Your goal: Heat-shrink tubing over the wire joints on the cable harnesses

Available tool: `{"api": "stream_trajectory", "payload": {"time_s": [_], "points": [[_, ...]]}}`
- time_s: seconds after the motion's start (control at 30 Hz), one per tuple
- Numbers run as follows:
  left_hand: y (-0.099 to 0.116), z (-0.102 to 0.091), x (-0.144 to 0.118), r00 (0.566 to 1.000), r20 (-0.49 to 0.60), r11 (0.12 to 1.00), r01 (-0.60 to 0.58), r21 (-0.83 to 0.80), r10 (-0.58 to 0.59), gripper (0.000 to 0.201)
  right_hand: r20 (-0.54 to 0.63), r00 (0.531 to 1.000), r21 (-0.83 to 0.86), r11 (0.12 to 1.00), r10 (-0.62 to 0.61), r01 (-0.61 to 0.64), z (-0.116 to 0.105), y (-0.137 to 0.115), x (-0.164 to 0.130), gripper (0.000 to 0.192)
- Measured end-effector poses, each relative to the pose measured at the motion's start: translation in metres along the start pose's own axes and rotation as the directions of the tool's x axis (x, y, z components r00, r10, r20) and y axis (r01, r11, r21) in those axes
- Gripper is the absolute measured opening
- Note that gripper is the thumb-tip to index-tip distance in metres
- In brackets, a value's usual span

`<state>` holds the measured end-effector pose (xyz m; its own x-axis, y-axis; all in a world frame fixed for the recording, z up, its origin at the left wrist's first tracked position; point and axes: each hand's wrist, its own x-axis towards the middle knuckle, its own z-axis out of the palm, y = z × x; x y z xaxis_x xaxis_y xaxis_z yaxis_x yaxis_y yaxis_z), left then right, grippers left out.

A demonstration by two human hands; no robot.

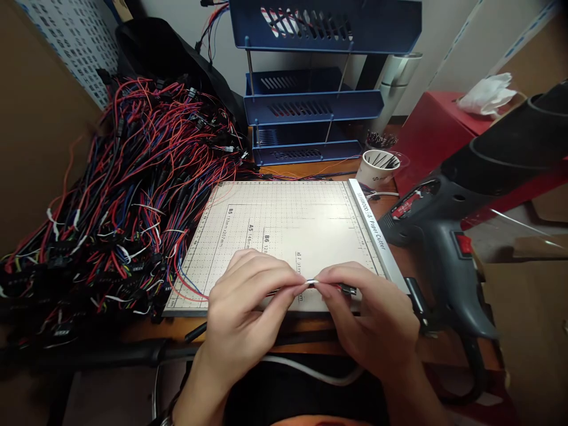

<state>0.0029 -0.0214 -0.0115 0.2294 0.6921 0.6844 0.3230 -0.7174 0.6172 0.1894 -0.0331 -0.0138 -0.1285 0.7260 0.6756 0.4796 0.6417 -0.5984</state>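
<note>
Both hands meet over the front of a paper cutter board [328,234], pinching a thin wire lead between their fingertips. A short white section [311,282] of the lead shows in the small gap between the hands. My left hand [248,302] is closed, thumb against fingers, and red and blue wires [191,289] trail out from its left side. My right hand [375,313] pinches the lead just right of the white section. A small dark connector end [347,289] pokes out behind its fingers. The fingers cover most of the lead.
A large heap of red, blue and black wires [146,160] fills the left. Blue tiered trays [310,106] stand behind. A paper cup [376,174] holds thin black pieces. On the right are a heat gun [444,254] and a red box [437,118] with tissue.
</note>
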Motion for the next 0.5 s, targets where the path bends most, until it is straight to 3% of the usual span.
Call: {"api": "stream_trajectory", "payload": {"time_s": [0.5], "points": [[-0.0016,-0.0007,0.0013,1.000,0.018,0.999,-0.019,-0.026,0.019,0.028,0.022,0.999,0.008,0.999,-0.043,0.043,0.0003,0.0017,0.0039,0.015]]}}
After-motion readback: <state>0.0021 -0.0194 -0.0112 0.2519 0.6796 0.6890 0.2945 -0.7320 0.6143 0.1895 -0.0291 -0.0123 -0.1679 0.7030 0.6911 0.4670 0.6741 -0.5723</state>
